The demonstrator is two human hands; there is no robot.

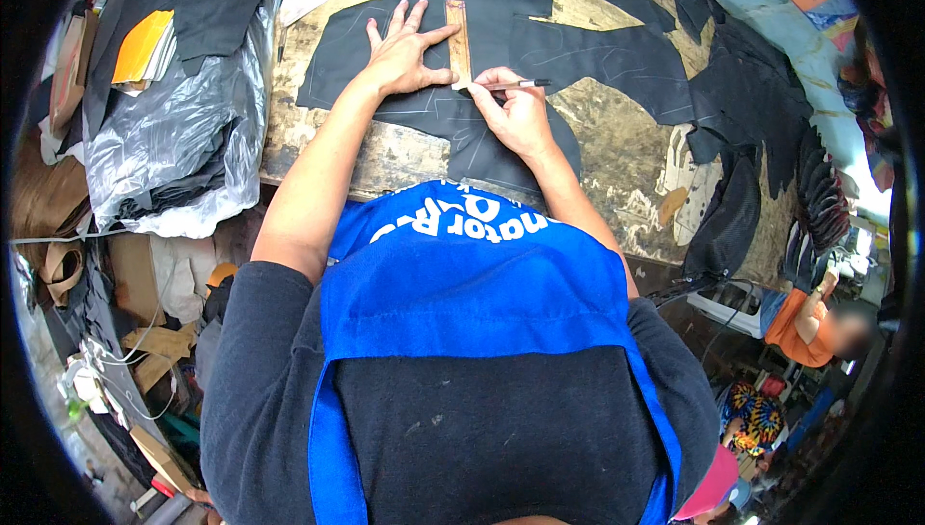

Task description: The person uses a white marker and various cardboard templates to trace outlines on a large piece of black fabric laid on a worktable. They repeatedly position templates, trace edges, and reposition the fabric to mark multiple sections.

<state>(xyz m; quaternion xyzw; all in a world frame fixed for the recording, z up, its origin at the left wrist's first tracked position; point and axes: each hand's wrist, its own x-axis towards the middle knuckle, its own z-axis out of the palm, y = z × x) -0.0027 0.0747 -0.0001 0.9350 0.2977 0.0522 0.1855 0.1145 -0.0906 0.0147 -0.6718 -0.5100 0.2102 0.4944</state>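
A black sheet of leather-like material (559,58), marked with pale outlines, lies spread on the worn wooden table. My left hand (400,55) presses flat on it with fingers spread, thumb and forefinger against the left side of a narrow wooden strip (458,36). This strip stands lengthwise away from me, its near end between my two hands. Just right of that end, my right hand (515,116) grips a slim dark pen (523,85). The pen's tip points left at the strip's lower end.
Left of the table sits a clear plastic bag (183,144) of black pieces, below a yellow-covered booklet (145,46). Black cut pieces (814,188) hang at the table's right edge. Pale templates (692,183) lie nearby. A person in orange (805,328) is farther right.
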